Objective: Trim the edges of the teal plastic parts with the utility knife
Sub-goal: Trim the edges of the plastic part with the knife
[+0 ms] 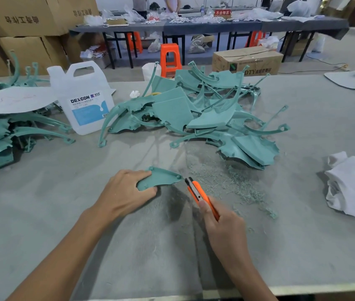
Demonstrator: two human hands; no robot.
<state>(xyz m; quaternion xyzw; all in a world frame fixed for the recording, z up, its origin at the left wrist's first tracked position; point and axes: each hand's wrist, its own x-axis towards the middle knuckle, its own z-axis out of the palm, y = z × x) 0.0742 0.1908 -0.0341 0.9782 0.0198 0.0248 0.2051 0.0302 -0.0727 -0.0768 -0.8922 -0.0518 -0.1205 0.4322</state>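
Left hand (pixel 126 192) pinches one curved, smooth teal plastic part (pixel 161 178); right hand (pixel 222 227) clenches one orange knife (pixel 196 189), blade beyond its fingertips.

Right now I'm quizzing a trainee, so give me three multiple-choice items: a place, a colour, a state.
1. Where does the jug stand? A) left of the middle pile B) right of it C) on top of it
2. What colour is the knife? A) yellow B) orange C) blue
3. What is the left hand doing? A) lying flat B) gripping a teal part C) pointing
Answers: 1 A, it stands at the pile's left end; 2 B, its body in the right hand is orange; 3 B, fingers and thumb pinch the part.
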